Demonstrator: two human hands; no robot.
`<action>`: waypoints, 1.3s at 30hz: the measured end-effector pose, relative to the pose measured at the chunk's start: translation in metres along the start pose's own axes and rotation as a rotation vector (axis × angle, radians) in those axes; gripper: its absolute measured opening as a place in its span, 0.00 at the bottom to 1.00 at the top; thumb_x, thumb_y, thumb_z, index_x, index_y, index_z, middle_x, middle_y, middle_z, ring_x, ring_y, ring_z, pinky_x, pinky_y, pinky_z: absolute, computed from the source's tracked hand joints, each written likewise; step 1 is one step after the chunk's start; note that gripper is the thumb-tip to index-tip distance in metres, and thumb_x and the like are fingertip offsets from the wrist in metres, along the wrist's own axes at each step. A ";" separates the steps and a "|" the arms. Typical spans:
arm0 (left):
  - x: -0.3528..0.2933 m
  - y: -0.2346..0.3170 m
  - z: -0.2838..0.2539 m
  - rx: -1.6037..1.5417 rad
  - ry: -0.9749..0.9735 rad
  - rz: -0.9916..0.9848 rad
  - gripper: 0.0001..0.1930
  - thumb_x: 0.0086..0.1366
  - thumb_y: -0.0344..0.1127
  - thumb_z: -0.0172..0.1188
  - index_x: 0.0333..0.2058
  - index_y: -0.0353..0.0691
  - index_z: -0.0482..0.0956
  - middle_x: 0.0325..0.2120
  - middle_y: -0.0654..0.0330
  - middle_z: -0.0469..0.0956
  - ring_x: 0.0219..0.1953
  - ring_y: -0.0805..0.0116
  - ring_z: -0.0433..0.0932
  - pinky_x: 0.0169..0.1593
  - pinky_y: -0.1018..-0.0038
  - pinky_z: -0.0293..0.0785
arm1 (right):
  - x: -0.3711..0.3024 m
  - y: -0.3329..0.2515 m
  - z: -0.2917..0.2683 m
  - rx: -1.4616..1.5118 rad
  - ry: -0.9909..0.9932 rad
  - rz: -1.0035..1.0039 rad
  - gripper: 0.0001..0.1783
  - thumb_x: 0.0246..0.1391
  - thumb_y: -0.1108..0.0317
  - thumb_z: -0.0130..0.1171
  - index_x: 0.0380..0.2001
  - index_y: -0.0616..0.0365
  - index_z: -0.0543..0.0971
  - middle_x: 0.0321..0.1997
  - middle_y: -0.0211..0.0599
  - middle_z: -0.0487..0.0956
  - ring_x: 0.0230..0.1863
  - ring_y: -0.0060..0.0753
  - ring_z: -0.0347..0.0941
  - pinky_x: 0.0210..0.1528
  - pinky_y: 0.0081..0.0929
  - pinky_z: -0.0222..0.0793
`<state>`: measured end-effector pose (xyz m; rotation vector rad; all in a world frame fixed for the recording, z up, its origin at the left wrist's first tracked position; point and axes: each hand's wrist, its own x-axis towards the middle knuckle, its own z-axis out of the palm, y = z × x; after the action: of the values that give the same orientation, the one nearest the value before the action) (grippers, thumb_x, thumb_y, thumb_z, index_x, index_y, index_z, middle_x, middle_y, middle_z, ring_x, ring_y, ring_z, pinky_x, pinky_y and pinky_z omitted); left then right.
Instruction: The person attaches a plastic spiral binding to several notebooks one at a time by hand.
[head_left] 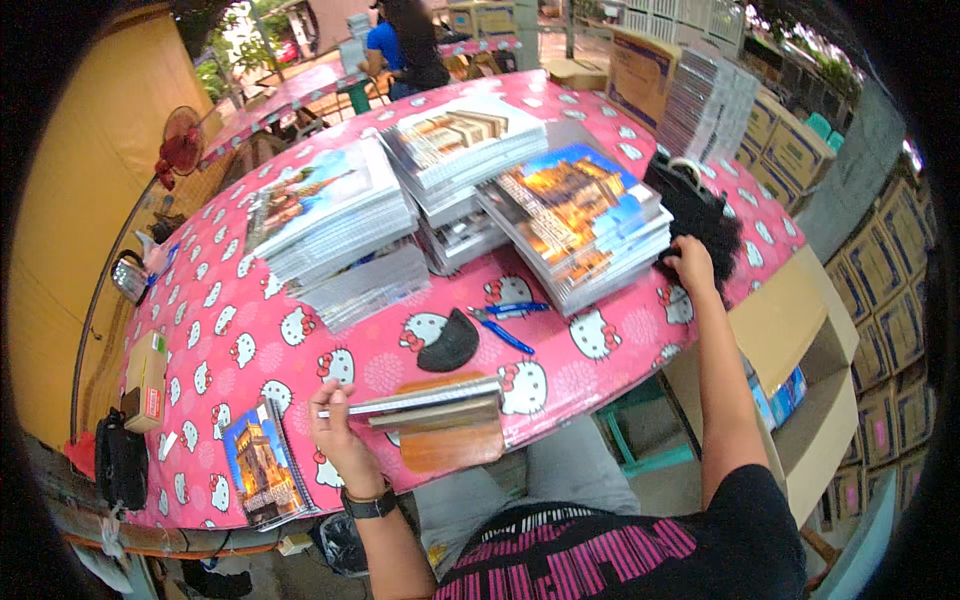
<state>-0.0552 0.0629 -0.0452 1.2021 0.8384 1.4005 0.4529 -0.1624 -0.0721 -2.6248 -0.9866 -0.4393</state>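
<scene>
My left hand (pixel 345 435) is closed on the end of a thin notebook (pixel 420 396), which stands on edge on an orange-brown wooden stand (pixel 455 442) at the table's near edge. My right hand (pixel 692 266) reaches to a black, bristly heap (pixel 715 215) to the right of the stacks. Its fingers are bent against the heap; what lies between them is too small to tell. Beside it rises a stack of notebooks (pixel 585 220) with a lit-up building on the cover. Blue-handled pliers (pixel 505 325) and a black half-round piece (pixel 449 341) lie beyond the wooden stand.
Two further notebook stacks (pixel 330 215) (pixel 460 150) stand on the pink table (pixel 380 372). A spiral-bound notebook (pixel 264 465) lies at the near left. An open cardboard box (pixel 800 370) stands by my right arm. Boxes (pixel 880 270) line the right side. Another person (pixel 400 45) sits far back.
</scene>
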 end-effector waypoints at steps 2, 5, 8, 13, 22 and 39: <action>0.001 -0.008 -0.008 0.000 -0.013 -0.014 0.10 0.66 0.38 0.48 0.35 0.36 0.72 0.32 0.57 0.74 0.36 0.72 0.71 0.46 0.73 0.63 | 0.003 0.003 -0.005 0.111 -0.033 0.070 0.17 0.42 0.63 0.64 0.37 0.57 0.79 0.35 0.48 0.78 0.41 0.50 0.73 0.43 0.40 0.69; 0.006 -0.024 -0.022 -0.105 -0.049 0.060 0.11 0.68 0.39 0.46 0.33 0.38 0.72 0.30 0.60 0.73 0.34 0.73 0.69 0.45 0.74 0.63 | 0.006 0.000 -0.010 0.131 -0.024 0.080 0.16 0.49 0.60 0.58 0.39 0.58 0.78 0.35 0.51 0.78 0.39 0.52 0.75 0.41 0.42 0.69; 0.001 -0.013 -0.004 -0.090 0.092 0.038 0.13 0.68 0.40 0.44 0.33 0.37 0.71 0.26 0.63 0.70 0.33 0.73 0.68 0.44 0.74 0.63 | 0.011 0.008 -0.016 0.055 0.098 0.038 0.15 0.54 0.60 0.53 0.39 0.59 0.78 0.34 0.52 0.78 0.39 0.52 0.74 0.41 0.43 0.69; -0.003 -0.005 -0.002 0.018 0.029 0.018 0.15 0.69 0.41 0.41 0.30 0.37 0.69 0.23 0.64 0.65 0.30 0.74 0.63 0.39 0.75 0.61 | 0.027 0.001 -0.035 -0.112 0.127 -0.010 0.14 0.56 0.63 0.48 0.41 0.58 0.76 0.34 0.51 0.77 0.38 0.54 0.73 0.41 0.45 0.69; 0.010 0.002 -0.008 0.277 0.162 0.167 0.16 0.67 0.42 0.44 0.42 0.34 0.72 0.34 0.58 0.71 0.39 0.68 0.68 0.47 0.73 0.61 | -0.009 -0.087 -0.157 0.631 0.667 -0.164 0.20 0.61 0.60 0.42 0.49 0.63 0.70 0.30 0.35 0.71 0.32 0.28 0.68 0.34 0.27 0.63; -0.056 0.007 0.091 1.061 -0.277 0.733 0.16 0.45 0.47 0.64 0.32 0.47 0.77 0.34 0.67 0.74 0.46 0.65 0.69 0.59 0.39 0.23 | -0.134 -0.250 -0.092 1.096 -0.380 -0.456 0.12 0.48 0.74 0.59 0.39 0.60 0.78 0.32 0.34 0.74 0.32 0.25 0.69 0.34 0.22 0.65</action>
<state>0.0266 -0.0044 -0.0286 2.6550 1.0171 1.2627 0.1722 -0.0962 0.0029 -1.4969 -1.4031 0.4418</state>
